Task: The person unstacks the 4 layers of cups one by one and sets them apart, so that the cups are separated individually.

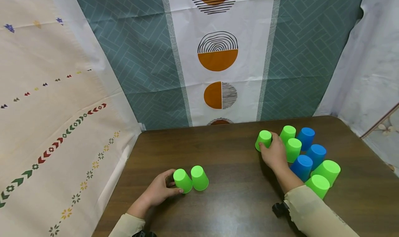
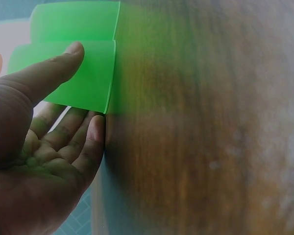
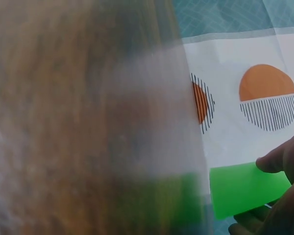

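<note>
Toward the left of the table, my left hand holds an upside-down green cup between thumb and fingers. A second green cup stands mouth down right beside it. In the left wrist view the thumb lies across the near side of the held cup. Farther back on the right, my right hand grips another upside-down green cup. The right wrist view shows the thumb on top of this cup and fingertips beneath it. Whether its rim touches the table is hard to tell.
Close to my right hand stand two green cups, three blue cups and two more green cups, all mouth down. The brown wooden table ends at a patterned cloth at the back.
</note>
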A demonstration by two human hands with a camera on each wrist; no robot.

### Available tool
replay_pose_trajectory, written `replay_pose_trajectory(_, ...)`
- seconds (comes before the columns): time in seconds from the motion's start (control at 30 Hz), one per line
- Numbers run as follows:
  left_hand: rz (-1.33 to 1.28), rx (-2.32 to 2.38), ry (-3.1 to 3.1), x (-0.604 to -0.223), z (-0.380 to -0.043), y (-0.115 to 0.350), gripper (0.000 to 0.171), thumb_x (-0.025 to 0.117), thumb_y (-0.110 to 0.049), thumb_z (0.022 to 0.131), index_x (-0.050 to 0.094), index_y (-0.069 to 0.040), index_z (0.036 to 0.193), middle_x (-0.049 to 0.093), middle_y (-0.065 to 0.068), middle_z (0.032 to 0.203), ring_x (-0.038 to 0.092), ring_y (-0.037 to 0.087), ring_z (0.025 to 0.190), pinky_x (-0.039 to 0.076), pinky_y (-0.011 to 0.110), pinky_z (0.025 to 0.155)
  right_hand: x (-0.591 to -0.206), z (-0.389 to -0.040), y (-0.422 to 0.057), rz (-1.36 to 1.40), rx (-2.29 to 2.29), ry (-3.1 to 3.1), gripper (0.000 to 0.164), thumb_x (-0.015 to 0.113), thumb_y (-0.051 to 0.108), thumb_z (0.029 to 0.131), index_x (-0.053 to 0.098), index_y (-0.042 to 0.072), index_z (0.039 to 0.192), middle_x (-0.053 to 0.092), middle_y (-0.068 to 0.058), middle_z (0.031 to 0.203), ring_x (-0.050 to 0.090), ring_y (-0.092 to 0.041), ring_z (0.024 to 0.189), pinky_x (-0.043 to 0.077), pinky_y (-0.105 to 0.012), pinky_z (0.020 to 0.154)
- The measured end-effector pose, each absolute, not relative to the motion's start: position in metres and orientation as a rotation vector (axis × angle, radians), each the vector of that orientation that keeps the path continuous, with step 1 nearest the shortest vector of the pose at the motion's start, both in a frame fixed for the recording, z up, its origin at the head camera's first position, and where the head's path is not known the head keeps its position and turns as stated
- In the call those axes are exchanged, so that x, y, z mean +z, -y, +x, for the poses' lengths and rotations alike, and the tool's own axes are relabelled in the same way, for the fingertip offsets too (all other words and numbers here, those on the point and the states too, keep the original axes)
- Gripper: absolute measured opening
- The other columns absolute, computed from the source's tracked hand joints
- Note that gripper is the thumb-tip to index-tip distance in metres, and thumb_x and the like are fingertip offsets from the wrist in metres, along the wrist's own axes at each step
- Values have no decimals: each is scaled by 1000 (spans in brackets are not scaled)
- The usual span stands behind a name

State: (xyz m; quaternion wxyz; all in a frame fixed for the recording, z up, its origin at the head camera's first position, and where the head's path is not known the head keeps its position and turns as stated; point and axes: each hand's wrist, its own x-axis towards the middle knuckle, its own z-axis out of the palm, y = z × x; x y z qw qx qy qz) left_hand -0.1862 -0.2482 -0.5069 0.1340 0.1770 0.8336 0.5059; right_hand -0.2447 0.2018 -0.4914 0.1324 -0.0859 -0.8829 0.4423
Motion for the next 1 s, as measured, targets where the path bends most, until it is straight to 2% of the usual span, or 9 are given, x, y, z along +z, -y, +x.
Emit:
replay_pose_trajectory(0.27, 514, 1489, -2399, -505, -186, 248, 60, 89, -12, 86, 59, -4, 138, 63, 12, 133, 64, 35, 123, 57, 42, 103, -493, -244, -202, -244, 1325, 2599, 65, 62, 14, 104, 30, -13, 154, 42, -36, 145, 42, -54, 136, 37, -68, 113)
replay_pose_trajectory(0.8, 518, 1472, -2416, -506, -185, 248, 59, 89, -13, 86, 59, -4, 137, 64, 10, 130, 65, 32, 122, 56, 40, 103, -500, -248, -203, -239, 1321, 2580, 62, 58, 12, 106, 28, -16, 153, 41, -39, 144, 40, -55, 136, 35, -69, 115)
replay_pose_trajectory(1.0, 514, 1468, -2418, -504, -184, 248, 60, 89, -13, 86, 59, -4, 137, 64, 11, 131, 64, 33, 123, 55, 44, 105, -501, -248, -202, -247, 1318, 2587, 62, 59, 12, 106, 28, -16, 153, 40, -39, 143, 40, -56, 136, 35, -70, 113)
